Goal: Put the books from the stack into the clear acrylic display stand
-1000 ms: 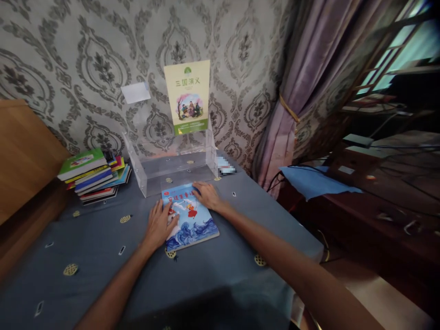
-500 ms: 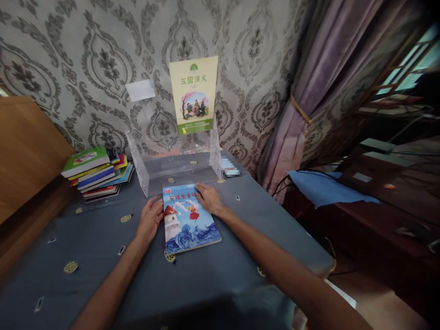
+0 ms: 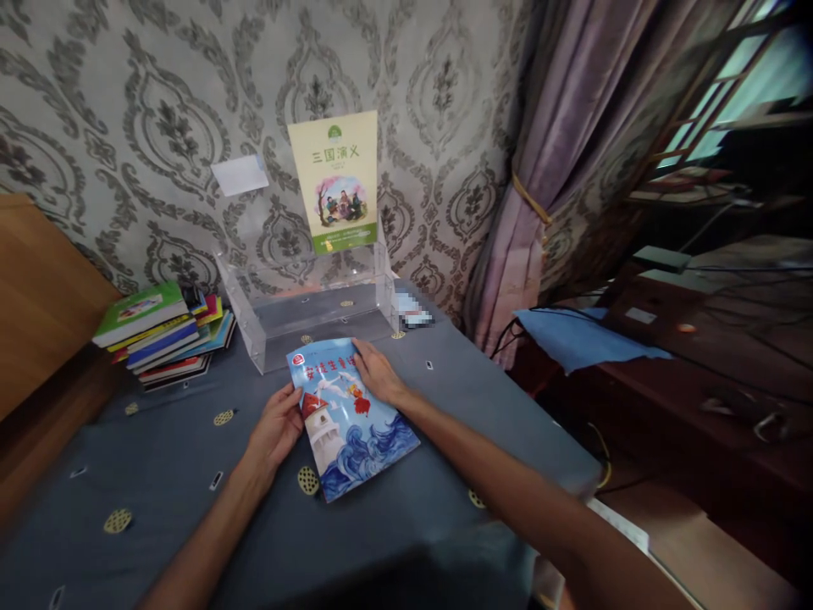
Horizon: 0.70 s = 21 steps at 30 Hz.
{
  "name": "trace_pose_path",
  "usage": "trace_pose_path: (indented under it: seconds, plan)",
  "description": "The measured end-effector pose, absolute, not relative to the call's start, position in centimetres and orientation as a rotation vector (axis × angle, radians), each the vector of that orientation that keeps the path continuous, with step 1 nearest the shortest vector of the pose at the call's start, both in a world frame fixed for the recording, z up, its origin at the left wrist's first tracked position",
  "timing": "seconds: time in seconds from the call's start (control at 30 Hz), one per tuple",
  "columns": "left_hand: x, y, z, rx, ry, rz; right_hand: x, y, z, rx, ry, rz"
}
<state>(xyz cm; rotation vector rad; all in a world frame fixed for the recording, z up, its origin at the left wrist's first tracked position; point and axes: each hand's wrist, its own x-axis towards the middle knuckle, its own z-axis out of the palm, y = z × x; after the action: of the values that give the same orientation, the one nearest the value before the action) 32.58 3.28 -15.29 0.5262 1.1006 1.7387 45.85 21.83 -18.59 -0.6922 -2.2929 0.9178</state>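
Note:
A blue picture book [image 3: 356,428] with waves and a lighthouse on its cover is in both my hands over the grey-blue tablecloth [image 3: 158,474]. My left hand [image 3: 276,426] grips its left edge. My right hand [image 3: 376,373] holds its top right part, fingers on the cover. Its near end is lifted and turned slightly. Just behind stands a clear acrylic book stand [image 3: 311,305] against the wall, holding a yellow-green book [image 3: 334,182] upright at its right side.
A stack of several colourful books [image 3: 162,335] lies at the left by a wooden headboard [image 3: 38,296]. A purple curtain [image 3: 539,169] hangs at the right. A dark desk with a blue cloth [image 3: 577,335] and cables stands beyond the table's right edge.
My left hand slid off the cover to the book's left edge. The book has since lifted and rotated, its near end swinging right.

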Motion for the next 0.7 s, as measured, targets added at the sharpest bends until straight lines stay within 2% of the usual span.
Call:
trace_pose_path:
  seconds: [0.27,0.47,0.6,0.7]
  plan:
    - [33.2,3.4,-12.6,0.637,1.032,1.777,45.5,21.6,-17.7,-0.574,-2.015,1.369]
    - [32.5,3.7,-8.0,0.976,1.121,1.741,46.0,22.4,-11.6,-0.292,-1.668,1.585]
    - [30.9,2.8,-4.8,1.410,1.268,1.675,47.4,21.8,-6.8,-0.065,-1.629,1.470]
    - [30.0,1.3,-4.1,1.709,1.472,1.518,49.5,20.5,-5.6,-0.005,-1.728,1.363]
